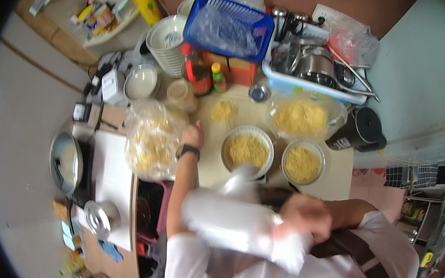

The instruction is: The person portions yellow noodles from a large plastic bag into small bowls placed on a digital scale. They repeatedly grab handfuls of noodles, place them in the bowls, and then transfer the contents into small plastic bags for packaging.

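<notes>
In front of my body, my right hand (308, 217) is closed on a white plastic bag or roll (232, 217). Motion blurs both, so the exact kind cannot be told. My left hand (192, 136), with a dark watch at its wrist, is beside a large clear plastic bag (152, 143) of yellow food. Its fingers are curled and partly hidden; whether they grip the bag's edge is unclear. Shredded yellow food fills a patterned bowl (248, 151), a smaller bowl (303, 162) and a clear plastic-lined container (301, 117). A loose pile (224, 112) lies on the table.
Behind stand a jar (181, 95), a red-capped bottle (196, 71), stacked bowls (167, 41) and a blue basket (229, 27). A light-blue bin (316, 90) holds metal cookware. A black kettle (360, 128) is at right; a frying pan (66, 162) and steel pot (102, 218) at left.
</notes>
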`<action>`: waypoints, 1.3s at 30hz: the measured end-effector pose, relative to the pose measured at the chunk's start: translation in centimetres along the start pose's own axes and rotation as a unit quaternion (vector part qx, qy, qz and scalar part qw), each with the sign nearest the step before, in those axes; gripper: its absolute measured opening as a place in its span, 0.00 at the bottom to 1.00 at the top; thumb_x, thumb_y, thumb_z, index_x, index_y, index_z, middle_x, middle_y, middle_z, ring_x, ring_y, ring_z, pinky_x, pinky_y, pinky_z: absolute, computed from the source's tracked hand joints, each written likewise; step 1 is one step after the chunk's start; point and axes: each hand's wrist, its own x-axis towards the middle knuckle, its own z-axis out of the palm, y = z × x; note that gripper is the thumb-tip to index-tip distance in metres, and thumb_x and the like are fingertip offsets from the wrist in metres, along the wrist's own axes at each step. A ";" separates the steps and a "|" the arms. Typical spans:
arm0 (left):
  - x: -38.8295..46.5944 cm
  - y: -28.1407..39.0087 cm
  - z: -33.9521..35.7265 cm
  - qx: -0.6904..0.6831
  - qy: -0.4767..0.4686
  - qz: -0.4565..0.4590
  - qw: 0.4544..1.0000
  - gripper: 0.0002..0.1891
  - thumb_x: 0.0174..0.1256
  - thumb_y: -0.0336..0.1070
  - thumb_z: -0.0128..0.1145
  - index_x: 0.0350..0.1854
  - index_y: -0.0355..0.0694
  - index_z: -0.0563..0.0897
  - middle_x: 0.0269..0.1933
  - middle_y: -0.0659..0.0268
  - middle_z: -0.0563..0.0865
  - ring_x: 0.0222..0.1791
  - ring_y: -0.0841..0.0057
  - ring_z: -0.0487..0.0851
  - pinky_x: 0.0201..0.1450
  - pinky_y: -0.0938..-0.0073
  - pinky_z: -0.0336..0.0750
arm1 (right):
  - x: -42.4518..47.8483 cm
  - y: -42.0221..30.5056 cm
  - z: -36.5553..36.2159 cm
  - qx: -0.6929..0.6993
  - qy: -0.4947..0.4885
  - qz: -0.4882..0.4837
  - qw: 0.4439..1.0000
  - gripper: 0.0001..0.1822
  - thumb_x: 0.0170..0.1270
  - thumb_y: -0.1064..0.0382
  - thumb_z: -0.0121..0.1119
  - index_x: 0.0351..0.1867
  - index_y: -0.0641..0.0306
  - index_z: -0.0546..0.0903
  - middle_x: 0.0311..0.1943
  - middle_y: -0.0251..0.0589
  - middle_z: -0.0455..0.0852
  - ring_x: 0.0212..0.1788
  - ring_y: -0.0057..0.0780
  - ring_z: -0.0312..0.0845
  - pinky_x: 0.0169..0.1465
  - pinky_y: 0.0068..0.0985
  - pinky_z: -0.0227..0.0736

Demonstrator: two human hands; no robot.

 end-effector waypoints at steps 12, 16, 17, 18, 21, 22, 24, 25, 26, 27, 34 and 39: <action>-9.2 12.3 -6.9 -0.560 -0.120 0.093 0.814 0.18 0.80 0.46 0.48 0.46 0.35 0.85 0.20 0.81 0.66 0.17 0.92 0.60 0.21 0.83 0.55 | 15.2 10.0 -12.9 -0.124 0.196 0.129 0.964 0.05 0.70 0.71 0.53 0.43 0.66 0.79 0.32 0.35 0.84 0.36 0.20 0.79 0.42 0.22 0.75; -9.7 15.8 -7.1 -0.645 -0.195 0.101 0.732 0.22 0.79 0.50 0.49 0.52 0.34 0.83 0.22 0.83 0.60 0.19 0.90 0.56 0.23 0.83 0.52 | 21.0 12.5 -16.9 -0.045 0.349 0.126 0.927 0.16 0.73 0.55 0.56 0.37 0.69 0.82 0.25 0.33 0.83 0.25 0.21 0.77 0.31 0.25 0.73; -9.5 17.3 -7.4 -0.673 -0.214 0.113 0.699 0.23 0.79 0.50 0.49 0.55 0.33 0.82 0.22 0.83 0.60 0.20 0.90 0.56 0.24 0.83 0.52 | 21.9 12.9 -17.6 0.022 0.399 0.120 0.909 0.18 0.73 0.54 0.56 0.37 0.70 0.82 0.26 0.34 0.84 0.26 0.22 0.79 0.32 0.25 0.75; -8.7 18.8 -7.7 -0.706 -0.242 0.135 0.652 0.23 0.78 0.50 0.50 0.59 0.34 0.80 0.24 0.82 0.60 0.22 0.89 0.57 0.26 0.83 0.53 | 22.5 13.0 -18.1 0.060 0.424 0.127 0.895 0.19 0.72 0.52 0.57 0.39 0.71 0.82 0.30 0.36 0.86 0.30 0.25 0.84 0.36 0.25 0.79; -5.7 24.4 -9.3 -0.782 -0.286 0.195 0.518 0.23 0.76 0.51 0.52 0.64 0.40 0.75 0.29 0.80 0.66 0.27 0.86 0.62 0.29 0.81 0.57 | 22.2 14.9 -17.2 0.199 0.464 0.078 0.860 0.19 0.73 0.52 0.56 0.42 0.70 0.82 0.35 0.38 0.87 0.33 0.27 0.85 0.38 0.27 0.80; -5.2 26.5 -10.2 -0.828 -0.256 0.132 0.481 0.19 0.75 0.49 0.53 0.60 0.43 0.76 0.30 0.80 0.70 0.27 0.86 0.65 0.29 0.81 0.60 | 21.4 15.5 -16.2 0.236 0.483 0.098 0.837 0.18 0.73 0.52 0.54 0.45 0.69 0.81 0.38 0.39 0.86 0.37 0.28 0.85 0.40 0.28 0.81; -3.0 28.4 -11.6 -0.897 -0.179 0.059 0.399 0.11 0.72 0.46 0.56 0.49 0.48 0.78 0.35 0.76 0.80 0.29 0.83 0.75 0.32 0.79 0.70 | 18.9 17.3 -15.0 0.303 0.493 0.120 0.806 0.17 0.74 0.53 0.53 0.46 0.68 0.80 0.40 0.37 0.86 0.40 0.28 0.85 0.43 0.27 0.80; -0.9 27.5 -12.2 -0.901 -0.217 0.153 0.343 0.17 0.73 0.46 0.55 0.58 0.45 0.75 0.52 0.67 0.85 0.44 0.74 0.83 0.42 0.71 0.76 | 17.5 18.0 -14.6 0.272 0.501 0.150 0.808 0.16 0.74 0.54 0.55 0.47 0.66 0.80 0.40 0.37 0.86 0.40 0.26 0.84 0.43 0.27 0.80; -0.3 28.1 -12.7 -0.894 -0.162 0.160 0.385 0.18 0.73 0.44 0.56 0.60 0.44 0.75 0.52 0.67 0.84 0.47 0.73 0.83 0.46 0.69 0.77 | 15.7 19.8 -14.4 0.230 0.502 0.175 0.815 0.14 0.73 0.56 0.56 0.48 0.66 0.80 0.40 0.37 0.86 0.41 0.25 0.84 0.44 0.26 0.79; 0.1 28.7 -13.4 -0.882 -0.105 0.168 0.427 0.19 0.73 0.42 0.57 0.61 0.43 0.74 0.53 0.67 0.84 0.50 0.72 0.83 0.50 0.66 0.78 | 14.4 21.1 -14.6 0.188 0.500 0.200 0.821 0.14 0.72 0.58 0.57 0.49 0.66 0.80 0.41 0.37 0.86 0.41 0.24 0.83 0.45 0.26 0.79; 7.2 30.7 -14.9 -0.680 0.086 0.227 0.692 0.12 0.69 0.37 0.58 0.43 0.31 0.85 0.37 0.63 0.88 0.34 0.73 0.85 0.35 0.73 0.78 | 14.7 22.7 -15.4 0.265 0.415 0.270 0.827 0.13 0.70 0.60 0.62 0.44 0.71 0.83 0.34 0.38 0.88 0.33 0.25 0.86 0.34 0.26 0.81; 12.3 29.9 -17.6 -0.639 -0.053 0.103 0.760 0.11 0.64 0.33 0.51 0.36 0.30 0.82 0.27 0.62 0.81 0.26 0.73 0.81 0.25 0.71 0.70 | 17.3 27.2 -18.5 0.298 0.358 0.365 0.806 0.17 0.70 0.54 0.61 0.50 0.66 0.81 0.39 0.39 0.88 0.32 0.25 0.86 0.33 0.27 0.82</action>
